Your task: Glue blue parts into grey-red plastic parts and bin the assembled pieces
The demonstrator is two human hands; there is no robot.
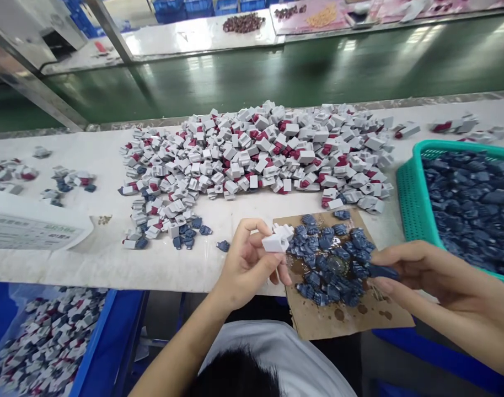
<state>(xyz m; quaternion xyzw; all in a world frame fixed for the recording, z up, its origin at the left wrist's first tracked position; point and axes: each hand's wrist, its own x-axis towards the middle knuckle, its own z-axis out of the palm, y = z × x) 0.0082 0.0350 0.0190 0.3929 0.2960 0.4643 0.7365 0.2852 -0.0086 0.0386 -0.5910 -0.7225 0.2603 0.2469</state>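
The heap of blocks lies on the table, behind the cardboard and its pieces; the basket (more pieces inside) stands right, the paper is at left, and the bin sits before the table, leftward.

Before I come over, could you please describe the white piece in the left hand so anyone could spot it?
Find the large heap of pale parts on the white table. Nearer the camera, the left hand pinches the white piece; unlike those heaped, it is held.
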